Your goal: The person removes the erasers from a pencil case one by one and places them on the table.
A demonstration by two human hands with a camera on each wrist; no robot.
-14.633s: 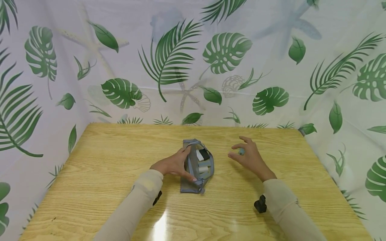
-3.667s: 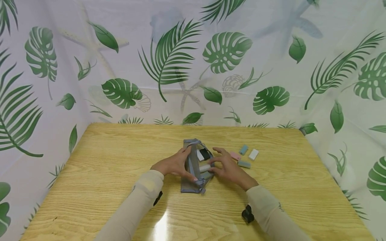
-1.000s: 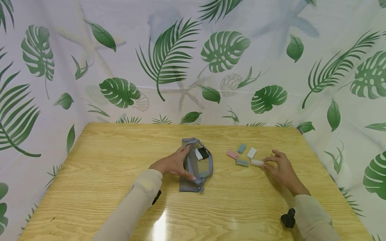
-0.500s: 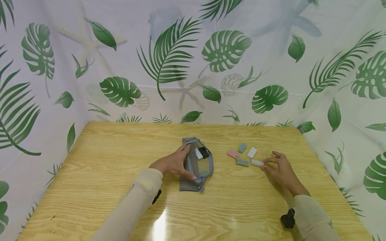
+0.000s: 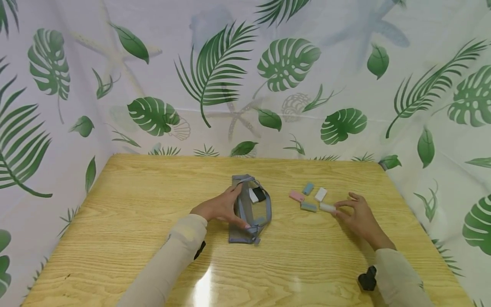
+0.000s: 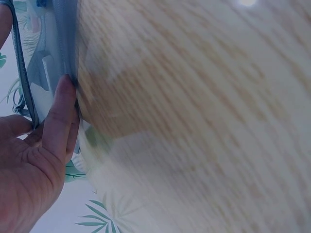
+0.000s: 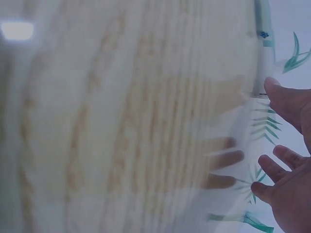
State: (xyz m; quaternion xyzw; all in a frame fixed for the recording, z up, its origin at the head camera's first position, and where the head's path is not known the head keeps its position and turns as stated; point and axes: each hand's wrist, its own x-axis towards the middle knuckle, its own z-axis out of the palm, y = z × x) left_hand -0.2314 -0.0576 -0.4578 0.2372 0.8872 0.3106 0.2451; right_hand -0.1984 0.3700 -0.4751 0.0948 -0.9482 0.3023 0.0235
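Note:
My left hand (image 5: 222,208) grips a grey-blue zippered mesh pouch (image 5: 237,233) by its edge, thumb at the near end and fingers at the far end, the mouth spread wide. The left wrist view shows the fingers (image 6: 60,114) against the mesh. Inside lie a black-and-white block (image 5: 259,194) and a bluish piece (image 5: 260,221). To the right, my right hand (image 5: 358,217) pinches the end of a small white block (image 5: 327,207) on the table, its other fingers lifted. In the right wrist view only a sliver of the block shows near the thumb (image 7: 272,86).
Beside the white block lie a pink block (image 5: 296,196), a blue block (image 5: 308,189), another white block (image 5: 321,195) and a grey-blue block (image 5: 308,207). The wooden table (image 5: 145,183) meets a leaf-printed cloth (image 5: 230,128) at its back and sides.
Since the earliest frame, several small blocks have come to lie right of the pouch. The white one moved from the pouch to the table with my right hand; hardly anything moved in the last second.

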